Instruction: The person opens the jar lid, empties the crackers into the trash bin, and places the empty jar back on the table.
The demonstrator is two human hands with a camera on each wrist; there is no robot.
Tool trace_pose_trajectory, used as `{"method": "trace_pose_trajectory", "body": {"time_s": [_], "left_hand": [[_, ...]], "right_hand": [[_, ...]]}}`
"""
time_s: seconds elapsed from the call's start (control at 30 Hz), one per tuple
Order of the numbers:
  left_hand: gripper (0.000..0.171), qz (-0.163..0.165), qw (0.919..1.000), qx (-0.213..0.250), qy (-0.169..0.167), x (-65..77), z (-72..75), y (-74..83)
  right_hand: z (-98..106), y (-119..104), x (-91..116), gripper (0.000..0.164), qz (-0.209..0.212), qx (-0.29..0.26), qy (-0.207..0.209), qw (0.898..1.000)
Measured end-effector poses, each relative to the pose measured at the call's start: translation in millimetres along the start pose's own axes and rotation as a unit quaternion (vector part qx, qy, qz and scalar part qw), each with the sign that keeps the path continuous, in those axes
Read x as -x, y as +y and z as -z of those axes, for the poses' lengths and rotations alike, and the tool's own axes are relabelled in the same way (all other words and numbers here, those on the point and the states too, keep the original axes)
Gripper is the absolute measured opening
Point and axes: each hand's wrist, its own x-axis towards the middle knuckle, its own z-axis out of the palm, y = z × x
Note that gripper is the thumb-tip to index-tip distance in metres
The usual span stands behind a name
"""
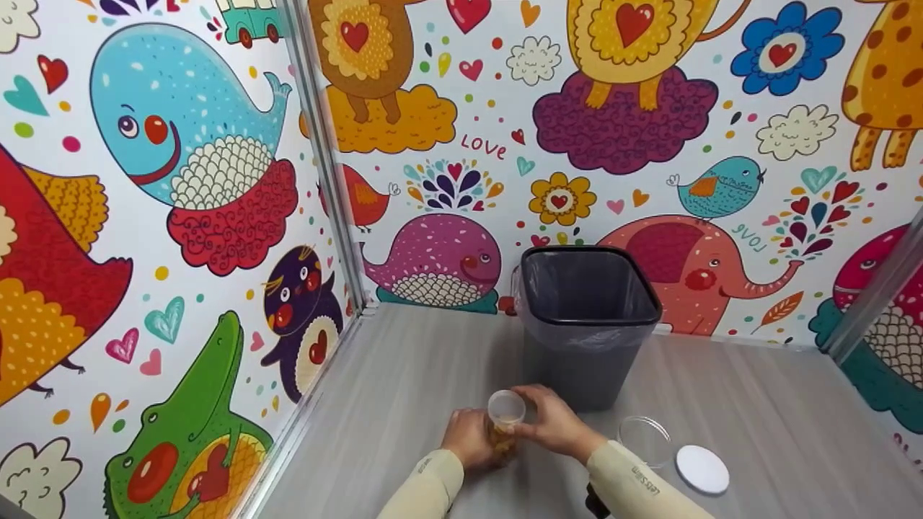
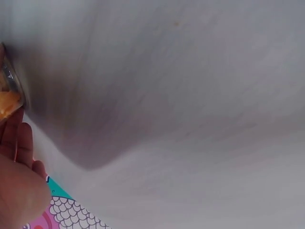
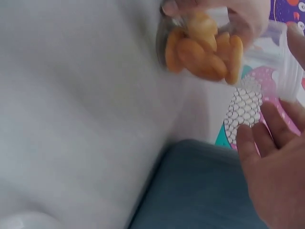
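Note:
A clear plastic jar (image 1: 507, 409) stands upright and uncovered on the table, in front of the bin. Rounded golden-orange pieces (image 3: 202, 59), which look like snacks, fill its lower part; the upper part is see-through. My left hand (image 1: 469, 436) grips the jar low on its side. At the rim, my right hand (image 1: 559, 425) holds the jar between thumb and forefinger, while its other fingers (image 3: 267, 138) stay off the wall. In the left wrist view only the jar's edge (image 2: 13, 83) shows at the far left, beside the left hand (image 2: 21, 191).
Behind the hands stands a dark grey bin (image 1: 577, 360) with a clear liner over its rim. To the right lie a clear round container (image 1: 667, 432) and a white round lid (image 1: 703, 469). Walls with cartoon animals (image 1: 447, 267) border the grey table (image 1: 404, 375) at the back and left.

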Motion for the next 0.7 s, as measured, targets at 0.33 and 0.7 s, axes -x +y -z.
{"method": "trace_pose_trajectory", "body": {"time_s": [0.33,0.7], "left_hand": [[0.045,0.004,0.9981,-0.062,-0.007,-1.4,2.3,-3.1],[0.044,-0.012,0.9987,-0.049,0.002,1.7,1.3,1.1]], "right_hand": [[-27.9,-3.1,3.4,0.073,-0.036,0.003,0.098,0.995],[-22.9,-1.2,3.3,0.070,-0.039,-0.023,0.073,0.996]]}}
